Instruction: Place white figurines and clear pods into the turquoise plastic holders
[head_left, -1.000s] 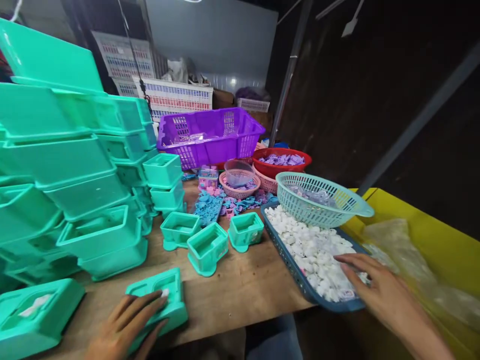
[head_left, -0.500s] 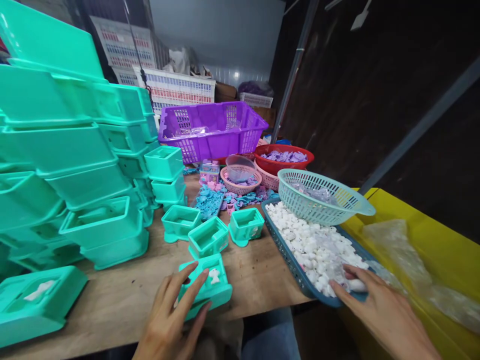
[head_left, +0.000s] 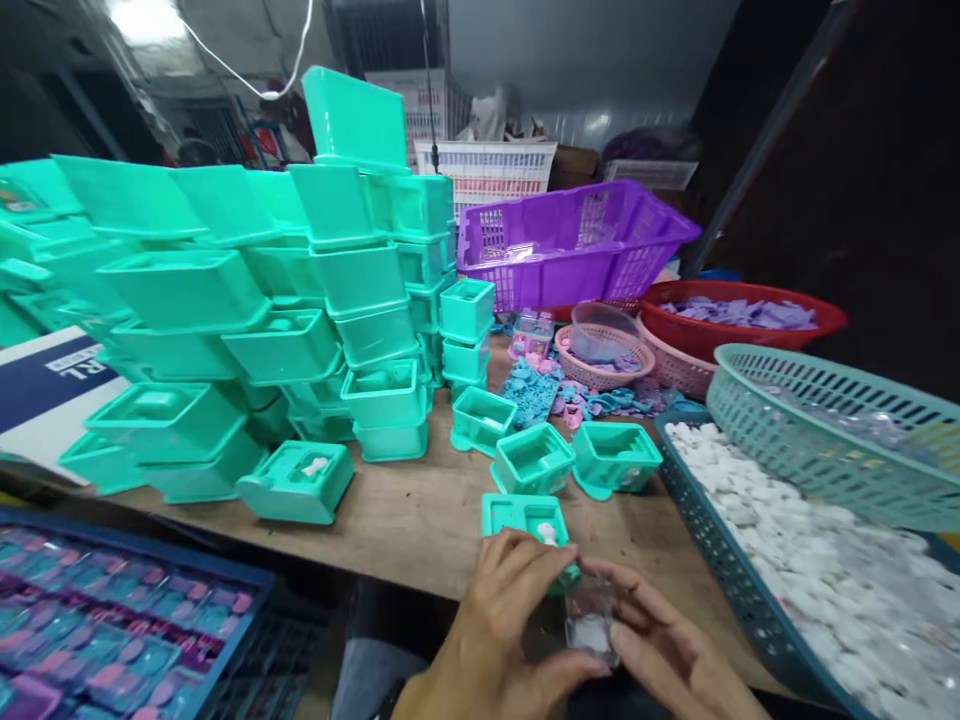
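Observation:
At the table's near edge, my left hand [head_left: 499, 620] and my right hand [head_left: 667, 650] meet over a small clear plastic packet [head_left: 591, 620] with something white inside. Both hands pinch it. Just beyond my fingers lies a teal plastic box [head_left: 525, 520] with a small white piece [head_left: 548, 534] in its recess, and my left fingers touch its near side. Three open teal boxes [head_left: 534, 457] stand behind it on the wooden table [head_left: 420, 520].
Tall stacks of teal boxes [head_left: 225, 300] fill the left. A blue tray of white pieces [head_left: 757, 520] and a teal basket [head_left: 832, 430] sit at right. A purple crate [head_left: 570, 245], a red bowl [head_left: 742, 320] and pink baskets [head_left: 604, 360] stand behind. A tray of purple packets [head_left: 112, 620] lies low left.
My right hand left the white-piece tray and came to the left hand with a clear packet. The teal box stayed near the table edge. The view swung left.

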